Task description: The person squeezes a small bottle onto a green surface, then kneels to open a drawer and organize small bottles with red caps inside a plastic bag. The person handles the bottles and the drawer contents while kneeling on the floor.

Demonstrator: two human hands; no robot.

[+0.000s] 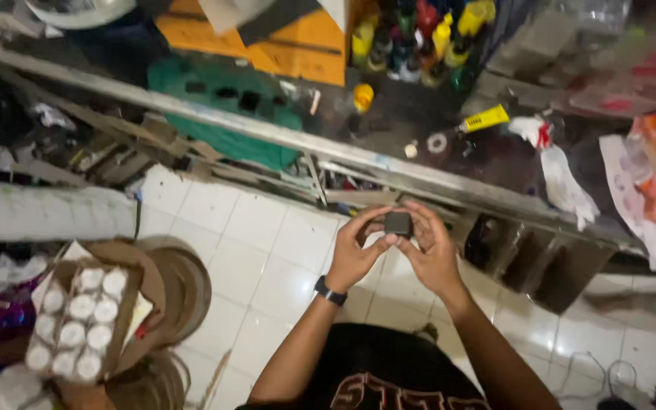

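Both of my hands are raised in front of my chest, above the white tiled floor point(260, 243) and just short of the metal edge of the glass-topped worktop point(389, 171). Between them sits a small dark block point(398, 222), squarish, with a flat matte face turned up to the camera. The fingers point(360, 225) of my left hand point(354, 254) curl round its left side, thumb closing in from below; those of my right hand point(430, 250) close on its right side and upper edge. Both grips are nearly closed and pinch the block, with no other object in either hand. A dark band point(330, 291) circles the left wrist. I judge the block to be light and rigid, since fingertips alone carry it without strain; its smooth faces may be slippery, so the opposing side edges are the sound place to hold. Whether it is fragile I cannot tell. On the worktop beyond stand a cluster of small coloured bottles point(419, 42) and a yellow tube point(484, 118). To my lower left, an open cardboard box of white round caps point(77, 323) sits well apart from my hands.
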